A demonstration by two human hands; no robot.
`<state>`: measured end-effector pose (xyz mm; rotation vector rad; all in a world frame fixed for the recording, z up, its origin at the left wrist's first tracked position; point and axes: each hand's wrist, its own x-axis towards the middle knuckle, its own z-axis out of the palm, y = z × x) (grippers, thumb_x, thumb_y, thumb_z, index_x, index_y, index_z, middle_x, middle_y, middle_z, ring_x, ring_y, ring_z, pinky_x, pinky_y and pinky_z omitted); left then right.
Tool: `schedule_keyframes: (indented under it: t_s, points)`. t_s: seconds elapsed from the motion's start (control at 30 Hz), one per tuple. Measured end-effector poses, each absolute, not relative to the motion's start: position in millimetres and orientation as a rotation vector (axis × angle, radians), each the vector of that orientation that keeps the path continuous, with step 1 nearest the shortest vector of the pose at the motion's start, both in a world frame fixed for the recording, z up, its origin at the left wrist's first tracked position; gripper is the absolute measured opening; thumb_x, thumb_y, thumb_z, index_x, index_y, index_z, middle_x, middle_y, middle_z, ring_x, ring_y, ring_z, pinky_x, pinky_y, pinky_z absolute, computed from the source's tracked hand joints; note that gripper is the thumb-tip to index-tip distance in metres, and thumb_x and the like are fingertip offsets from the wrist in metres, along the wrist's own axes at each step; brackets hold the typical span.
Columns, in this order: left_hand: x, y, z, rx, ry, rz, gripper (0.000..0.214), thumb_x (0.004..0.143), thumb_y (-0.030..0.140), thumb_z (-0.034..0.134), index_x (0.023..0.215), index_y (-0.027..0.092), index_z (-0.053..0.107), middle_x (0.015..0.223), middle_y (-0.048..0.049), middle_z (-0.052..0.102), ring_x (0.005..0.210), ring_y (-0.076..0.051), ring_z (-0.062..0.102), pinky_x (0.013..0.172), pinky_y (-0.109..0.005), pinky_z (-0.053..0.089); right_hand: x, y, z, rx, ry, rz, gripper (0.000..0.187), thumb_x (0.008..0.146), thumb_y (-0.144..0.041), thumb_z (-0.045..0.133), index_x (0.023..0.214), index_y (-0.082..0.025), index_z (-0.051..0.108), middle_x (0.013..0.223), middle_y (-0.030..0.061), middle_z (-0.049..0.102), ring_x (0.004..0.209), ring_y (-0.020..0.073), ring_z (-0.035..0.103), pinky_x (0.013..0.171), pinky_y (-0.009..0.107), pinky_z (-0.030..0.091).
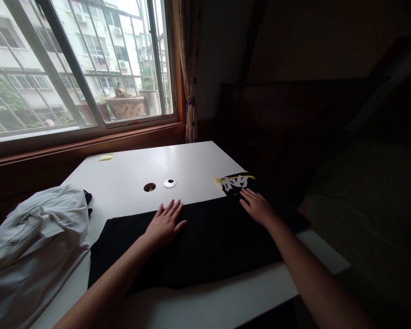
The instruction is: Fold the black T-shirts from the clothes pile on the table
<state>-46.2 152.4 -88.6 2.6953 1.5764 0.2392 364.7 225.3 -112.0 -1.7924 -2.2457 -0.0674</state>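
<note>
A black garment (212, 242) lies spread flat across the white table (130, 173). Its exact kind I cannot tell. Near its far right corner, a part with white lettering and yellow lines (234, 182) sticks out past the far edge. My left hand (166, 224) rests palm down near the garment's far edge, left of the middle, fingers spread. Farther right, my right hand (256, 205) lies flat on the cloth just below the lettering, its fingers stretched out. Neither hand grips anything.
A crumpled white cloth (37, 237) is heaped at the table's left side. Beyond the garment are a round hole (150, 187), a round cover (170, 183) and a yellow patch (106, 157). A barred window and a curtain (191, 68) stand behind; the right side is dark.
</note>
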Motion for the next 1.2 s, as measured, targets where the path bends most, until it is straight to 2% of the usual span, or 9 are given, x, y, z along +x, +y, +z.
schedule_keyframes:
  t_s: [0.27, 0.43, 0.63, 0.77, 0.93, 1.07, 1.2]
  points:
    - [-144.8, 137.9, -92.5, 2.618, 1.797, 0.169, 0.062, 0.106, 0.055, 0.031, 0.159, 0.024, 0.023, 0.164, -0.0063, 0.022, 0.153, -0.028, 0.014, 0.122, -0.057, 0.018, 363.6, 225.0, -111.9, -1.791, -2.232, -0.067, 0.053, 0.101, -0.043, 0.035, 0.146, -0.022, 0.053, 0.155, 0.0065, 0.046, 0.147, 0.0247, 0.036, 0.121, 0.048, 0.028]
    - [-191.0, 126.5, -98.2, 2.534, 1.947, 0.151, 0.062, 0.106, 0.050, 0.030, 0.159, 0.020, 0.023, 0.164, -0.0082, 0.023, 0.152, -0.027, 0.018, 0.123, -0.053, 0.019, 364.2, 225.6, -112.8, -1.797, -2.222, -0.068, 0.053, 0.100, -0.044, 0.034, 0.145, -0.023, 0.053, 0.155, 0.0055, 0.046, 0.147, 0.0243, 0.036, 0.121, 0.047, 0.027]
    - [-202.6, 124.0, -100.8, 2.403, 2.110, 0.064, 0.064, 0.104, 0.050, 0.029, 0.159, 0.016, 0.027, 0.165, -0.0104, 0.021, 0.153, -0.029, 0.015, 0.121, -0.056, 0.021, 365.5, 226.4, -112.8, -1.806, -2.228, -0.062, 0.054, 0.101, -0.044, 0.033, 0.146, -0.021, 0.052, 0.156, 0.0060, 0.045, 0.148, 0.0247, 0.035, 0.121, 0.048, 0.027]
    - [-206.1, 122.9, -104.2, 2.355, 2.166, 0.154, 0.065, 0.104, 0.051, 0.027, 0.158, 0.014, 0.028, 0.164, -0.0120, 0.025, 0.152, -0.030, 0.017, 0.120, -0.056, 0.024, 366.3, 227.1, -112.8, -1.793, -2.237, -0.056, 0.054, 0.101, -0.044, 0.033, 0.145, -0.020, 0.054, 0.155, 0.0065, 0.046, 0.147, 0.0251, 0.036, 0.121, 0.048, 0.028]
    - [-229.4, 121.8, -113.6, 2.198, 2.262, 0.406, 0.070, 0.101, 0.047, 0.032, 0.156, 0.005, 0.028, 0.159, -0.0199, 0.034, 0.149, -0.034, 0.026, 0.118, -0.052, 0.031, 369.5, 230.2, -117.1, -1.767, -2.216, -0.059, 0.055, 0.100, -0.043, 0.034, 0.143, -0.017, 0.055, 0.154, 0.0075, 0.048, 0.146, 0.0253, 0.038, 0.121, 0.047, 0.029]
    - [-243.7, 124.5, -117.2, 2.121, 2.326, 0.509, 0.071, 0.098, 0.050, 0.035, 0.153, 0.004, 0.031, 0.153, -0.0227, 0.043, 0.144, -0.035, 0.036, 0.116, -0.050, 0.034, 372.8, 233.1, -122.0, -1.709, -2.199, -0.054, 0.054, 0.100, -0.043, 0.036, 0.141, -0.016, 0.058, 0.152, 0.0090, 0.050, 0.145, 0.0273, 0.040, 0.120, 0.049, 0.031]
    - [-249.8, 125.5, -114.4, 2.251, 2.293, 0.580, 0.063, 0.096, 0.053, 0.039, 0.140, 0.009, 0.049, 0.130, -0.0192, 0.058, 0.125, -0.035, 0.052, 0.111, -0.050, 0.038, 375.3, 234.9, -125.1, -1.649, -2.176, -0.044, 0.050, 0.099, -0.043, 0.040, 0.138, -0.019, 0.061, 0.148, 0.0093, 0.054, 0.142, 0.0294, 0.044, 0.118, 0.053, 0.034]
